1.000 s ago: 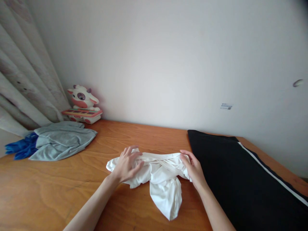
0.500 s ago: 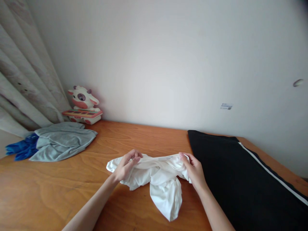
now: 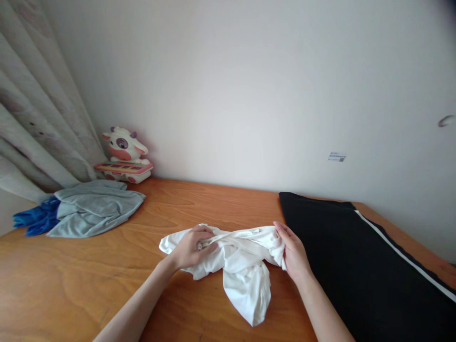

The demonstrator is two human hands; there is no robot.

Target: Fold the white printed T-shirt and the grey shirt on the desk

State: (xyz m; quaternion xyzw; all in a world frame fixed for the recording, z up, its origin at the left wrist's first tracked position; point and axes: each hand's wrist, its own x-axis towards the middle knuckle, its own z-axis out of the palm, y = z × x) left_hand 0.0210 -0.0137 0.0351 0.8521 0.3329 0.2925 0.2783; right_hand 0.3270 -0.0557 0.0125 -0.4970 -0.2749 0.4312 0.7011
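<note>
A crumpled white garment [image 3: 245,275] lies bunched on the wooden table, with one part hanging toward the front edge. My left hand [image 3: 195,247] pinches its upper edge left of centre, fingers curled round the cloth. At the garment's right end, my right hand [image 3: 292,249] grips the bunched fabric between thumb and fingers. The upper edge stretches between both hands. The fingertips of my right hand are partly behind the cloth.
Black fabric with a white stripe [image 3: 342,266] covers the right of the wooden table [image 3: 199,199]. A grey cloth [image 3: 96,209] and a blue item [image 3: 39,217] lie at the left. Behind them sit a cow toy [image 3: 124,156] and a curtain [image 3: 42,104].
My left hand has closed further round the cloth edge and turned over it. My right hand has shifted slightly right, and the garment's right end is more bunched.
</note>
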